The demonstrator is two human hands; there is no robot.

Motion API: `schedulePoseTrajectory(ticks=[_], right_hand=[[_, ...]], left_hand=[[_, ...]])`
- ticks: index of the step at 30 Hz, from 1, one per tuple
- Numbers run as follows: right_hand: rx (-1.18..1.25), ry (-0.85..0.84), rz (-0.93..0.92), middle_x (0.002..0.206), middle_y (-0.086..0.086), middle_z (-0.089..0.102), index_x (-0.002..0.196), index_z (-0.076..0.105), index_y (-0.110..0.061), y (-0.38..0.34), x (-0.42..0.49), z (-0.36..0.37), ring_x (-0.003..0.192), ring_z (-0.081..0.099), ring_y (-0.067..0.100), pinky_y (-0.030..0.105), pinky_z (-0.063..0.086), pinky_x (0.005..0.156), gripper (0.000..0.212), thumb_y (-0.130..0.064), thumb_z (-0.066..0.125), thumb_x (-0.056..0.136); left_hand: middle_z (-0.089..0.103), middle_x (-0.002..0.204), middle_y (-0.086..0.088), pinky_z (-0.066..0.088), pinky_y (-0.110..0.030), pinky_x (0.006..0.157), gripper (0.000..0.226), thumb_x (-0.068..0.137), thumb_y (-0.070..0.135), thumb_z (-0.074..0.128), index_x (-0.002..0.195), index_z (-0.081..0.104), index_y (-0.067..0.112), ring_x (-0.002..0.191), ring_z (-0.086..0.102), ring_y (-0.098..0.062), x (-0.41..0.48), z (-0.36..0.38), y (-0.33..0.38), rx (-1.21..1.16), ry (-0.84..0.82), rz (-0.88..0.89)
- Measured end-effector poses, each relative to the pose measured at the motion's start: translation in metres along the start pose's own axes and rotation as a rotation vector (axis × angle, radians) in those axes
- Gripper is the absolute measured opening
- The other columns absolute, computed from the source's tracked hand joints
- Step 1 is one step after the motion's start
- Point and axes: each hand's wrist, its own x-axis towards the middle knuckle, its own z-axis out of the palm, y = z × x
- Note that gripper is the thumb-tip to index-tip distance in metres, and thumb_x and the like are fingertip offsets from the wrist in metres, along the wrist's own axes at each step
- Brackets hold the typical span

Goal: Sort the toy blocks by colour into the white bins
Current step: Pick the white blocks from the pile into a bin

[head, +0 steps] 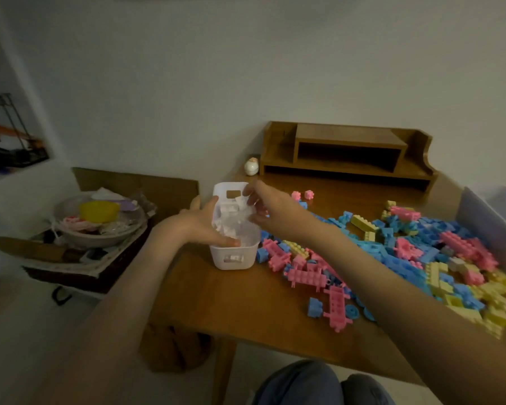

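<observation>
Nearly all toy blocks (392,247) lie unsorted on the worktop (246,302); left hand (205,226) grips the white bin (234,261), right hand (272,209) pinches a pale item (246,210) inside.

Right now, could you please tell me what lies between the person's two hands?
In the head view, the white bin sits between them: the left hand holds its left wall, and the right hand is at its right rim, blurred.
</observation>
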Motion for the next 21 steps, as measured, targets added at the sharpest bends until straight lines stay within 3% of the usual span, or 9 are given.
schedulePoseTrajectory(ticks=[3,5,8,11,13,17,21], right_hand=[[-0.062,-0.129,0.026,0.116,0.004,0.057,0.12,0.045,-0.015,-0.003,0.007,0.017,0.101,0.057,0.018,0.03,0.05,0.086,0.039,-0.018,0.064,0.086],[-0.198,-0.238,0.073,0.125,0.005,0.053,0.121,0.05,-0.015,0.0,0.011,0.022,0.111,0.052,0.021,0.033,0.043,0.093,0.036,-0.029,0.059,0.09],[-0.39,-0.368,0.086,0.15,0.005,0.028,0.129,0.052,-0.022,0.009,0.013,0.026,0.136,0.026,0.027,0.047,0.023,0.107,0.037,-0.038,0.04,0.097],[-0.349,-0.323,0.152,0.158,0.0,0.006,0.142,0.036,-0.028,0.017,0.011,0.029,0.144,0.005,0.029,0.052,0.009,0.113,0.045,-0.042,0.035,0.098],[-0.267,-0.267,0.171,0.158,-0.001,0.009,0.144,0.03,-0.028,0.019,0.011,0.029,0.144,0.009,0.027,0.05,0.014,0.114,0.051,-0.043,0.04,0.097],[-0.152,-0.256,0.162,0.151,0.0,0.027,0.138,0.04,-0.024,0.018,0.011,0.028,0.138,0.024,0.022,0.042,0.027,0.113,0.045,-0.039,0.044,0.096],[-0.063,-0.272,0.115,0.146,0.001,0.032,0.136,0.042,-0.021,0.011,0.008,0.023,0.133,0.031,0.018,0.036,0.03,0.109,0.043,-0.038,0.043,0.097]], left_hand=[[0.015,0.155,-0.01,0.026,-0.054,0.111,0.105,0.069,0.058,0.073,0.149,0.011,0.03,0.142,0.017,-0.034,0.002,0.004,0.004,-0.025,0.022,0.003],[0.034,0.147,-0.011,0.038,-0.049,0.105,0.094,0.071,0.052,0.074,0.145,0.023,0.025,0.132,0.037,-0.031,0.007,0.008,0.007,-0.065,0.035,0.009],[0.052,0.131,-0.007,0.048,-0.037,0.091,0.077,0.076,0.049,0.071,0.138,0.035,0.021,0.109,0.055,-0.023,0.01,0.01,0.008,-0.108,0.044,0.035],[0.053,0.128,-0.008,0.043,-0.031,0.082,0.057,0.089,0.039,0.061,0.136,0.037,0.016,0.106,0.055,-0.024,0.006,0.008,0.011,-0.137,0.1,-0.022],[0.058,0.117,-0.008,0.044,-0.031,0.076,0.043,0.092,0.038,0.056,0.125,0.046,0.012,0.094,0.056,-0.021,0.011,0.01,0.008,-0.143,0.154,-0.085],[0.057,0.089,-0.003,0.042,-0.029,0.065,0.03,0.094,0.034,0.051,0.106,0.058,0.008,0.077,0.056,-0.018,0.021,0.012,0.003,-0.09,0.209,-0.119],[0.059,0.105,-0.009,0.037,-0.028,0.066,0.021,0.098,0.022,0.047,0.111,0.056,0.009,0.081,0.048,-0.018,0.02,0.009,-0.002,-0.055,0.314,-0.158]])
